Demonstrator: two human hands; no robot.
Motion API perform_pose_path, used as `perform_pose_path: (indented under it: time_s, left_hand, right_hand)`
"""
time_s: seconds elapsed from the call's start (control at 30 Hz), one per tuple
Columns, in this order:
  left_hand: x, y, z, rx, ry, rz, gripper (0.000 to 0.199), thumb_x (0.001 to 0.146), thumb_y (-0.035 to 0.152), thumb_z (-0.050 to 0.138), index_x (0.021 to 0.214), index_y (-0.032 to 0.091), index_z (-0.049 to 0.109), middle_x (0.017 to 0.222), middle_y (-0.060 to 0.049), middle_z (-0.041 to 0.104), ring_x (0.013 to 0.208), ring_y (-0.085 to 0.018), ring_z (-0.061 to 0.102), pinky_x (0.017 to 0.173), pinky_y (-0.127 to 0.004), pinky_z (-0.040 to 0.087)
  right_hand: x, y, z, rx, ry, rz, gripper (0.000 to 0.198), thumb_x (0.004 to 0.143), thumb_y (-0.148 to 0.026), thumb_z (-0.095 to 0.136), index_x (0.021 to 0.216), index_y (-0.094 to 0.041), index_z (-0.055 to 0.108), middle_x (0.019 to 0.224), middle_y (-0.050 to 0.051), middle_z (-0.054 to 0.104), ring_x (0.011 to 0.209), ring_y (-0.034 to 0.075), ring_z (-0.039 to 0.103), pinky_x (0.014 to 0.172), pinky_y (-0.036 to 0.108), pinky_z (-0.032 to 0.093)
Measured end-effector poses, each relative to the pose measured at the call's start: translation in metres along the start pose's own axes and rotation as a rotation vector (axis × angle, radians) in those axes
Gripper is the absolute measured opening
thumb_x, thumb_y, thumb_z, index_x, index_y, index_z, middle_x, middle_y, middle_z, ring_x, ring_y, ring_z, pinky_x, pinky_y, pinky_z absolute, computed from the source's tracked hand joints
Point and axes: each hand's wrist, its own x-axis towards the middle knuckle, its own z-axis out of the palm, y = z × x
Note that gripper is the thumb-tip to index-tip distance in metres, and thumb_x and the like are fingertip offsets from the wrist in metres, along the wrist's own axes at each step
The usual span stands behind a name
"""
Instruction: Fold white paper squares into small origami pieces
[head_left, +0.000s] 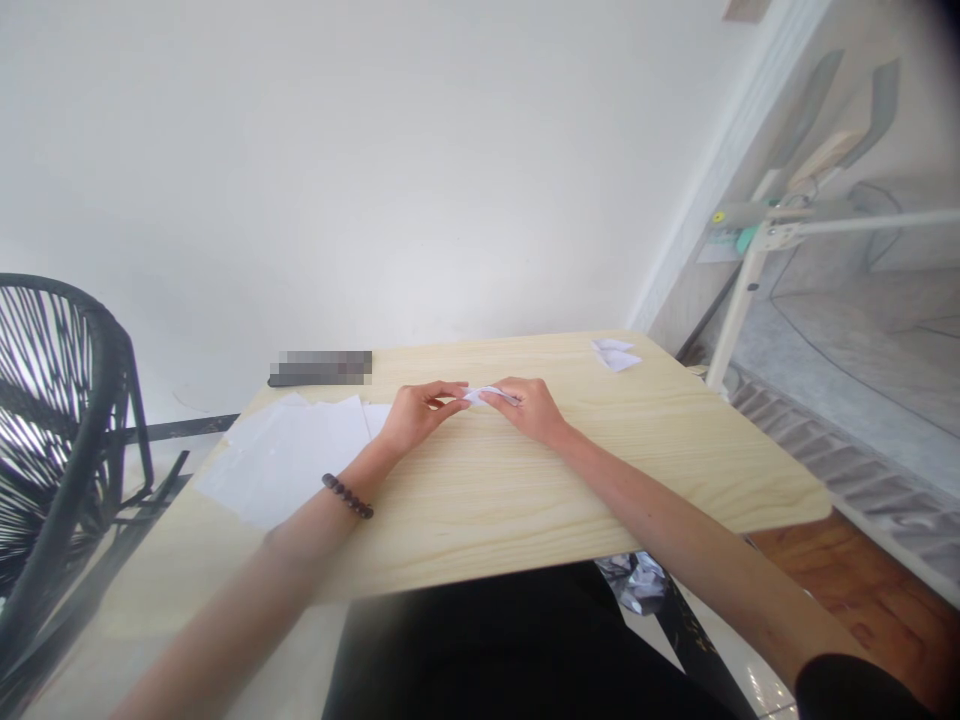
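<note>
Between my two hands is a small folded piece of white paper, held over the middle of the table. My left hand pinches its left end between thumb and fingers; a dark beaded bracelet circles that wrist. Thumb and fingers of my right hand close on the right end, covering part of it. White paper sheets lie spread and overlapping near my left forearm. Farther off at the back right rests a folded white paper piece with pointed ends.
The pale wooden table stands against a white wall. A dark, partly blurred-out object lies at its back left edge. A black woven chair is at the left, a white metal frame at the right. Crumpled silvery material shows below the table.
</note>
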Motion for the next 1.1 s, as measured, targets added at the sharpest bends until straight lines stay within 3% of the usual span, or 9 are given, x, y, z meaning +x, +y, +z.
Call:
perform_pose_path:
  time_s: [0.43,0.6,0.77,0.97,1.1]
  left_hand:
    - [0.002,-0.013,0.003,-0.029,-0.1,-0.097,0.028,0.072,0.039,0.053,0.081,0.013,0.059,0.074,-0.005,0.064,0.066,-0.014,0.058,0.062,-0.025,0.046]
    - [0.003,-0.013,0.001,-0.054,-0.059,-0.063,0.026,0.07,0.038,0.056,0.078,0.013,0.06,0.073,-0.005,0.063,0.06,-0.012,0.057,0.06,-0.025,0.046]
    - [0.003,-0.011,0.0,-0.077,-0.06,-0.054,0.036,0.069,0.036,0.058,0.099,0.016,0.054,0.069,-0.002,0.064,0.061,-0.013,0.059,0.063,-0.026,0.046]
    - [0.002,-0.011,0.001,-0.102,-0.064,-0.078,0.024,0.07,0.036,0.056,0.075,0.013,0.056,0.068,-0.005,0.063,0.063,-0.014,0.06,0.061,-0.027,0.049]
    - [0.0,-0.012,0.004,-0.12,-0.041,-0.098,0.023,0.069,0.036,0.057,0.07,0.013,0.054,0.068,-0.006,0.064,0.064,-0.015,0.061,0.059,-0.028,0.051]
  right_hand:
    - [0.0,0.001,0.002,-0.003,-0.043,-0.062,0.028,0.081,-0.035,0.044,0.076,-0.019,0.066,0.078,0.003,0.066,0.071,0.013,0.057,0.067,0.022,0.039]
    - [0.001,-0.001,0.001,-0.018,-0.052,-0.007,0.031,0.08,-0.037,0.044,0.068,-0.015,0.063,0.065,0.001,0.061,0.057,0.009,0.05,0.055,0.02,0.034]
    - [0.001,-0.002,0.001,-0.036,-0.072,0.091,0.034,0.078,-0.039,0.045,0.062,-0.013,0.06,0.053,-0.002,0.051,0.049,0.007,0.041,0.048,0.02,0.027]
    - [0.001,0.002,0.002,0.081,-0.051,0.195,0.028,0.072,-0.037,0.053,0.088,-0.016,0.06,0.075,0.0,0.061,0.064,0.011,0.051,0.058,0.019,0.035]
    - [0.001,0.004,0.002,0.08,-0.096,0.204,0.024,0.072,-0.036,0.052,0.079,-0.015,0.062,0.069,-0.001,0.06,0.061,0.01,0.05,0.055,0.02,0.033]
